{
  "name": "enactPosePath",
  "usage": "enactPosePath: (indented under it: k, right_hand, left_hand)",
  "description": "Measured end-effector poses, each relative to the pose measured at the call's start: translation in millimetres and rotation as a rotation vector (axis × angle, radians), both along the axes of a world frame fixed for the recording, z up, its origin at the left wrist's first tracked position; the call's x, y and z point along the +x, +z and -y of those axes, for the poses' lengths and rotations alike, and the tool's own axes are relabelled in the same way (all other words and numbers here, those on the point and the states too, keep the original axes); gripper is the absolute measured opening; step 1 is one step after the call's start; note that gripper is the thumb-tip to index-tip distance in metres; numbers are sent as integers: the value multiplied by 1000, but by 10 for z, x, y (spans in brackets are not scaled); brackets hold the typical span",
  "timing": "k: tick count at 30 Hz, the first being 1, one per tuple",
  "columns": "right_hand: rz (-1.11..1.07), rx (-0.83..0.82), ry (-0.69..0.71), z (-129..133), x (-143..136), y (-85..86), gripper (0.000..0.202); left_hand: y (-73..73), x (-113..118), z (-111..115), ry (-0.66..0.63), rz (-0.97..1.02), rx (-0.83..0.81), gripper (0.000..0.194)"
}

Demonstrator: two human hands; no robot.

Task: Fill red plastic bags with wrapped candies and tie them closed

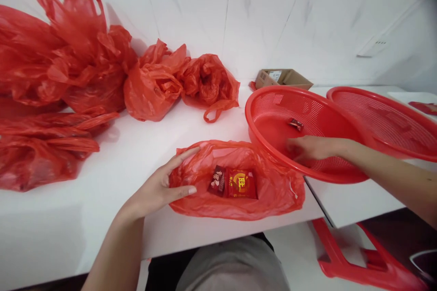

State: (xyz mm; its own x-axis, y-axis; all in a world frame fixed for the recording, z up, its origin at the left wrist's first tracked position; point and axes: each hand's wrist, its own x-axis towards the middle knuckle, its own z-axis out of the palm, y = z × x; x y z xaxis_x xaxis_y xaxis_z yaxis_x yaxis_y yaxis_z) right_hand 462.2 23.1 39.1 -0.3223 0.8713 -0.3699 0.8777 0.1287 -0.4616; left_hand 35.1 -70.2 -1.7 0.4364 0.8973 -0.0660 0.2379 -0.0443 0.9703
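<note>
A red plastic bag (273, 204) lies with its mouth spread on the table. Inside it are a dark red packet (217, 180) and a brighter red packet (241, 183) with yellow print. My left hand (159, 186) is at the bag's left end, touching it, with thumb and fingers stretched wide apart. To the right, my right hand (316, 148) reaches down into a red perforated basket (254, 116). Its fingers are drawn together near the basket floor; their tips are blurred, and I cannot make out what they hold, if anything. A small dark wrapped piece (296, 124) lies beyond that hand.
Several red plastic bags (153, 84) stand along the wall and at the left. A cardboard box (285, 78) sits behind the basket, and a second red basket (382, 118) is at the right. Below the table edge is a red plastic stool (368, 268).
</note>
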Motion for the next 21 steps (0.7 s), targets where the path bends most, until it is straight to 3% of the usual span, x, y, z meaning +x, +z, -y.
enactPosePath:
  k: [3,5,10,17,21]
  right_hand:
    - [57,-209,77,80,-86,-5,9]
    - [60,-246,78,81,-148,35,5]
    - [175,-368,89,23,-207,35,23]
    - [375,-240,89,-70,-123,82,13]
    - [415,-346,78,-2,-102,115,16]
  left_hand:
    - [-17,-12,-13,1,-17,7,78]
    - [-27,-20,-23,16,-37,19,79]
    - [-35,-29,-32,34,-93,33,85]
    - [-42,-34,-44,31,-109,30,80]
    - [-60,-43,-51,24,-110,30,78]
